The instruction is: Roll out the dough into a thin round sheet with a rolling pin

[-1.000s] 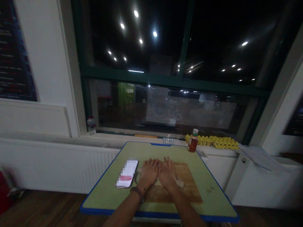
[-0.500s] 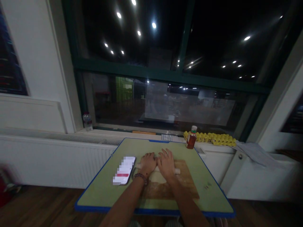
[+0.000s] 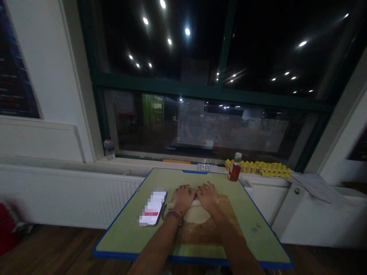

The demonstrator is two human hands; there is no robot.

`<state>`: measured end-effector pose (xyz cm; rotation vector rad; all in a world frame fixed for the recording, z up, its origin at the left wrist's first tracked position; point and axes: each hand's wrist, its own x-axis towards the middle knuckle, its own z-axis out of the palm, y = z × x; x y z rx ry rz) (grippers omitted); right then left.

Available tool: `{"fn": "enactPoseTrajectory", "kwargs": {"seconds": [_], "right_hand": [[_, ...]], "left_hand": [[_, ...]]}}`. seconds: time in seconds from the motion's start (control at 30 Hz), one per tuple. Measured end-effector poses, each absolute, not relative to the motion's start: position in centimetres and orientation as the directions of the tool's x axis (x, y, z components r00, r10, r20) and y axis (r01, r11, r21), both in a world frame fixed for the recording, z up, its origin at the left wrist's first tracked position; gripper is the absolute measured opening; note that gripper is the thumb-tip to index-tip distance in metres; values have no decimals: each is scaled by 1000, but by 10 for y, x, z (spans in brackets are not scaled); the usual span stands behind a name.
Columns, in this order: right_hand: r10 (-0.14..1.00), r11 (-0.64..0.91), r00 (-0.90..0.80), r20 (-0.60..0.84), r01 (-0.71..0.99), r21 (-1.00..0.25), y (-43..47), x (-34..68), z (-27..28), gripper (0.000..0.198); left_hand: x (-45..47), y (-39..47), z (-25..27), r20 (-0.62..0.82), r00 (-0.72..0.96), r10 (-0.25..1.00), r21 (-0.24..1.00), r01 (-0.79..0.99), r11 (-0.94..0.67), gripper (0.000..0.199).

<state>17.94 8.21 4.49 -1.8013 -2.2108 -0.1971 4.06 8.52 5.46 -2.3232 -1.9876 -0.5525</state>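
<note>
Both hands on the rolling pin: left hand and right hand palms down, side by side, fingers stretched forward over it, laid flat rather than clenched. Rolling pin: pale, smooth-looking cylinder, lying crosswise under the palms, left end poking out past the left hand. Dough sheet: flat, thin, off-white, rounded near edge, spread below and on the near side of the pin. Both sit on the cutting board, rectangular brown wood, pale powdery smears near the dough. Board is on the table, matte light-green top, blue edging. Beaded bracelet on left wrist. Smartphone, glossy slab, lies left of the board.
</note>
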Motion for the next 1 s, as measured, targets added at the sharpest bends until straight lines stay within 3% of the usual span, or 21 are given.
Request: {"fn": "enactPoseTrajectory", "kwargs": {"seconds": [0.3, 0.57, 1.0], "right_hand": [[942, 261, -254, 220, 965, -6, 89, 180, 50, 35], [922, 351, -349, 170, 936, 17, 88, 183, 47, 31], [924, 336, -331, 191, 942, 2, 68, 188, 42, 43]], "left_hand": [[41, 97, 53, 262, 103, 960, 153, 977, -146, 44], [40, 87, 52, 182, 207, 961, 98, 969, -227, 39], [47, 60, 53, 269, 217, 938, 100, 963, -251, 36]]}}
